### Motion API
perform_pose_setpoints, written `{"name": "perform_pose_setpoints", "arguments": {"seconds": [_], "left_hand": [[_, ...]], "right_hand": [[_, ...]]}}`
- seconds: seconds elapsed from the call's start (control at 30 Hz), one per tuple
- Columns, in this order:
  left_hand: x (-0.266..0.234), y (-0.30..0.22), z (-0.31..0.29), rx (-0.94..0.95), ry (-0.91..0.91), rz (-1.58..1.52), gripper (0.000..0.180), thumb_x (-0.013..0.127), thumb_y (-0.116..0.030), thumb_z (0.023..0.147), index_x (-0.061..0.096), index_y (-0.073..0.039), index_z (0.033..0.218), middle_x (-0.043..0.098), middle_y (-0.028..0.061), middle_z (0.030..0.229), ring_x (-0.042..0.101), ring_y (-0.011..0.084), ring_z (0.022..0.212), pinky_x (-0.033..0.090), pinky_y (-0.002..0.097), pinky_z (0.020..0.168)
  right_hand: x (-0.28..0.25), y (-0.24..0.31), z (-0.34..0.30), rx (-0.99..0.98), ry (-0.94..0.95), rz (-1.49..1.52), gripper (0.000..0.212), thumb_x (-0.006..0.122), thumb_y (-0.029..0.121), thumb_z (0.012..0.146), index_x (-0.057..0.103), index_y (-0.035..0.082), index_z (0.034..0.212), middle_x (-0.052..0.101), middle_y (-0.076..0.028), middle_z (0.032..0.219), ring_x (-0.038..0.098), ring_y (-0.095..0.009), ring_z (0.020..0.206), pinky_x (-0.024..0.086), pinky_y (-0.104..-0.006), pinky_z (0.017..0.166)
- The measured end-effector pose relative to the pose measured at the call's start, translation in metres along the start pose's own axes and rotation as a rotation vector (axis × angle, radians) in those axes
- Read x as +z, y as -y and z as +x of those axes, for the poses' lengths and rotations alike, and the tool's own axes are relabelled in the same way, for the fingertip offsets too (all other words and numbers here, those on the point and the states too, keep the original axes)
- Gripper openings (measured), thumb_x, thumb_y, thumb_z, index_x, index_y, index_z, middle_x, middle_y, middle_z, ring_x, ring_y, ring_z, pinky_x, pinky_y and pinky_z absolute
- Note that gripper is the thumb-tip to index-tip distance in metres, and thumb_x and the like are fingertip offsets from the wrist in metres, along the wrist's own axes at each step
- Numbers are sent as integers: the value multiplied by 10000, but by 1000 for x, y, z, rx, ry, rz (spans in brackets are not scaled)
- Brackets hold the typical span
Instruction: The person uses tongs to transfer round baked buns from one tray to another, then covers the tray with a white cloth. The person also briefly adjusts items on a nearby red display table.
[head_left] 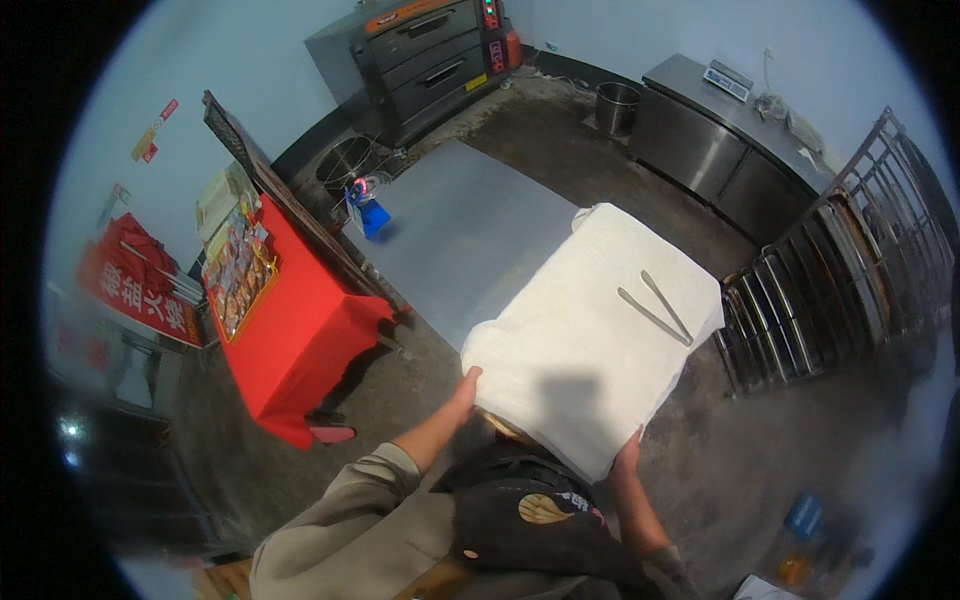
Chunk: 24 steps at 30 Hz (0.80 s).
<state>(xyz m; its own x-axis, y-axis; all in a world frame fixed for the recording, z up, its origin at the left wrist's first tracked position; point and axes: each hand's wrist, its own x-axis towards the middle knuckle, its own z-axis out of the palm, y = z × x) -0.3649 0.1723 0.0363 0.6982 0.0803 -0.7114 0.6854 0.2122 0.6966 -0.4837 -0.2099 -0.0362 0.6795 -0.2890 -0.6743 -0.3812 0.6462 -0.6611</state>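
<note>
In front of my body is a wide rectangular load under a white cloth [560, 350], and what it rests in is mostly hidden. A tan edge [505, 428] peeks out beneath the cloth on the near side. My left hand [465, 390] grips the near left corner, thumb on top and fingers out of sight underneath. At the near right edge, my right hand [628, 456] is closed on the load, its fingers mostly hidden by the cloth. A pair of metal tongs [662, 312] lies spread on the far right part of the cloth.
Beyond the load stands a grey-topped table [470, 220] with a blue object [374, 219]. A red-covered table [290, 340] with packaged food [240, 275] is on the left. A deck oven [425, 65], steel counter [710, 140] and tray rack [820, 280] line the room.
</note>
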Motion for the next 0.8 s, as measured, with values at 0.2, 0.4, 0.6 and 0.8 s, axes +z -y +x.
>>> {"name": "perform_pose_setpoints", "arguments": {"seconds": [0.2, 0.4, 0.6, 0.8], "left_hand": [[-2, 0, -6, -43, -34, 91, 736, 499, -590, 911, 500, -102, 1462, 621, 100, 1369, 601, 275, 1211, 456, 458, 975], [-8, 9, -5, -65, -100, 189, 764, 505, -612, 911, 476, -123, 1498, 619, 81, 1387, 602, 279, 1215, 457, 466, 986], [-3, 6, -13, 4, -183, 123, 821, 590, -644, 885, 514, -65, 1462, 571, 138, 1426, 547, 303, 1260, 450, 516, 956], [1, 3, -20, 1, -233, 150, 783, 610, -625, 861, 551, -76, 1416, 627, 106, 1332, 586, 286, 1173, 466, 482, 898]], "right_hand": [[-9, -9, 0, -91, 75, -72, 682, 299, 549, 1099, 609, -6, 1346, 659, -122, 1288, 637, -250, 1135, 494, -374, 1004], [-28, 4, -15, -47, 32, -53, 590, 433, 529, 1075, 587, 28, 1346, 654, -84, 1129, 629, -210, 993, 509, -361, 871], [-78, -30, 13, -119, 8, -408, 417, 613, 393, 1009, 609, 95, 1301, 567, 4, 827, 559, -111, 773, 463, -306, 677], [-56, 4, 8, -384, -358, -620, 388, 683, 124, 908, 617, -8, 1267, 573, -167, 1182, 580, -263, 1067, 486, -397, 900]]}}
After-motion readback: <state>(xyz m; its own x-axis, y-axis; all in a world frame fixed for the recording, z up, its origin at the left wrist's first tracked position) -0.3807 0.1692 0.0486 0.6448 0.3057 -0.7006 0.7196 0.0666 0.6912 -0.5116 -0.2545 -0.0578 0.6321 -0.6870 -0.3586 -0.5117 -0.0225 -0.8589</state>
